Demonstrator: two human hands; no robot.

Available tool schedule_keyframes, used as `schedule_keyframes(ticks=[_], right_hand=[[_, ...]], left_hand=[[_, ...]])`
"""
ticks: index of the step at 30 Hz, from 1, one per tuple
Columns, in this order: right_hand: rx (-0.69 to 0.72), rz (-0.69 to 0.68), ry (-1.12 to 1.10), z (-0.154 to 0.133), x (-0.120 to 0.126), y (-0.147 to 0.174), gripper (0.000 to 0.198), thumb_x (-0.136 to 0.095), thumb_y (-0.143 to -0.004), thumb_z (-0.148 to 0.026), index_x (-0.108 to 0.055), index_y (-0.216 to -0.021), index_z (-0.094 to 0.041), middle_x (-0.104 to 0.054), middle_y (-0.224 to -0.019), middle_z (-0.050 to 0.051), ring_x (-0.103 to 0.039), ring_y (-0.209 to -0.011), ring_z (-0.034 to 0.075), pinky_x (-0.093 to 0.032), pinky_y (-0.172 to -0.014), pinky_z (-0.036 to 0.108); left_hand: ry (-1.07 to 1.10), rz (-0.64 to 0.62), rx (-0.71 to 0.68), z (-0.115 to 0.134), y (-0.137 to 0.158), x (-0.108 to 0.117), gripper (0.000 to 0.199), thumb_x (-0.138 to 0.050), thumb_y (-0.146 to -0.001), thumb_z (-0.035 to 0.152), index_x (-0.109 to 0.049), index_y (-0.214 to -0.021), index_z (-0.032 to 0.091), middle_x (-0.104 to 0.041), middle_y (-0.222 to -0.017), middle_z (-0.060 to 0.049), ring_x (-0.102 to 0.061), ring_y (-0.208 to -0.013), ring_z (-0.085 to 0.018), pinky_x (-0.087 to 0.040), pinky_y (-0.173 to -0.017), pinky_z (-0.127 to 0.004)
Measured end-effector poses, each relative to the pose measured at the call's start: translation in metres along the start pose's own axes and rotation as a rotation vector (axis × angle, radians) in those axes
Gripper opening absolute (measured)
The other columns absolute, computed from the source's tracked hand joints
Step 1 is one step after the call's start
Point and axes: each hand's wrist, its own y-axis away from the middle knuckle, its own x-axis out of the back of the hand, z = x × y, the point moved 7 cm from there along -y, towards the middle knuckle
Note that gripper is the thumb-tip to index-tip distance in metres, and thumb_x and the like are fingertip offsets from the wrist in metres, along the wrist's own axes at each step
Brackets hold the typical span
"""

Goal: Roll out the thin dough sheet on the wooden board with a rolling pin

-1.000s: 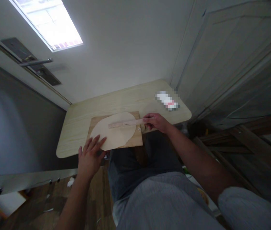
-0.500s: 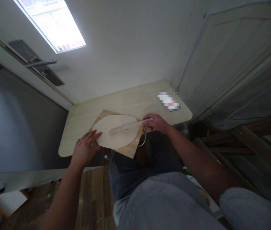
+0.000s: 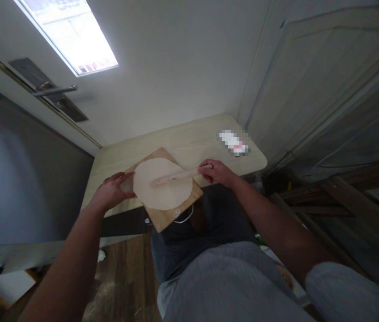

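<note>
A round, flat, pale sheet of dough [image 3: 167, 201] lies on a square wooden board [image 3: 162, 222] at the table's near edge. Two of the board's corners point up and down in the view, and the lower one juts out over my lap. My left hand [image 3: 111, 191] grips the board's left corner, thumb below and fingers above, close to the dough's rim. In my right hand [image 3: 219, 172] is one end of a thin, light rolling pin [image 3: 172, 178], slightly blurred, which stretches left across the dough. A pale wire loop [image 3: 185, 218] shows by the board's lower right edge.
The light wooden table [image 3: 189, 134] stands against a white door with a metal handle [image 3: 55, 91]. A blurred-out white object [image 3: 232, 142] lies at the table's right. Dark wooden beams [image 3: 337, 201] are on the right, and wooden flooring [image 3: 129, 277] is below.
The board and dough have turned clockwise, with the wire loop shifting down and left. My left hand has moved left and up. My right hand stays nearly in place with the rolling pin.
</note>
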Motion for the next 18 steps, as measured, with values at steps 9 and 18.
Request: schedule_keyframes(ticks=[9, 18], right_hand=[[-0.057, -0.032, -0.053, 0.007, 0.001, -0.004, 0.026, -0.074, -0.080, -0.038, -0.061, -0.090, -0.018, -0.061, -0.062, -0.005, -0.054, -0.048, 0.008, -0.048, -0.046, 0.021], [-0.123, -0.045, 0.005, 0.007, -0.004, -0.005, 0.024, -0.079, -0.076, -0.029, -0.064, -0.092, -0.018, -0.061, -0.057, -0.005, -0.057, -0.048, 0.010, -0.051, -0.046, 0.021]], left_hand=[[0.199, -0.076, -0.029, 0.011, -0.019, -0.008, 0.068, -0.065, -0.075, 0.049, -0.058, -0.139, 0.027, -0.060, -0.144, -0.007, -0.058, -0.129, -0.028, -0.041, -0.111, -0.041], [0.237, -0.017, 0.093, 0.014, -0.022, -0.012, 0.061, -0.062, -0.078, 0.050, -0.063, -0.134, 0.026, -0.066, -0.135, -0.008, -0.063, -0.123, -0.029, -0.047, -0.105, -0.042]])
